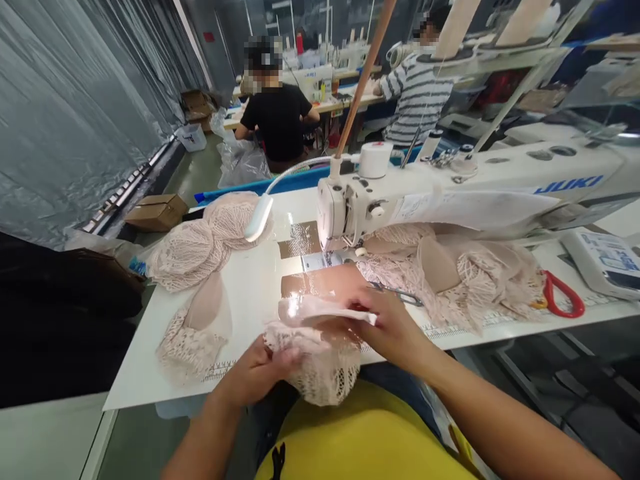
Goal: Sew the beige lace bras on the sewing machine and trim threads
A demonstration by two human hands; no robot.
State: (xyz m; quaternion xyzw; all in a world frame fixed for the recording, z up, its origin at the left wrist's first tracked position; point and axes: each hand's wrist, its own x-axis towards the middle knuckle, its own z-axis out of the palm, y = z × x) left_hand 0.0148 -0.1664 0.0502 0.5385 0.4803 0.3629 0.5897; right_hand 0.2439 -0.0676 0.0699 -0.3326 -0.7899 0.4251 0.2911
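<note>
A pale pink lace bra cup (325, 373) hangs between my hands at the table's front edge, below the sewing machine's needle area. My left hand (265, 367) is closed on its left side, thumb on top of the lace. My right hand (375, 317) pinches the upper right edge of the same piece, where a smooth light band shows. Just behind my right hand lies a dark metal tool (405, 295), partly covered. The white sewing machine (345, 207) stands beyond, its lamp lighting the needle plate.
More lace cups (200, 247) are piled at the left, with a single lace piece (197, 327) nearer. Lace pieces (480, 273) heap at the right beside red-handled scissors (565, 297) and a control box (605, 260). A bendable lamp (259, 217) arches over the table. Two people sit at machines ahead.
</note>
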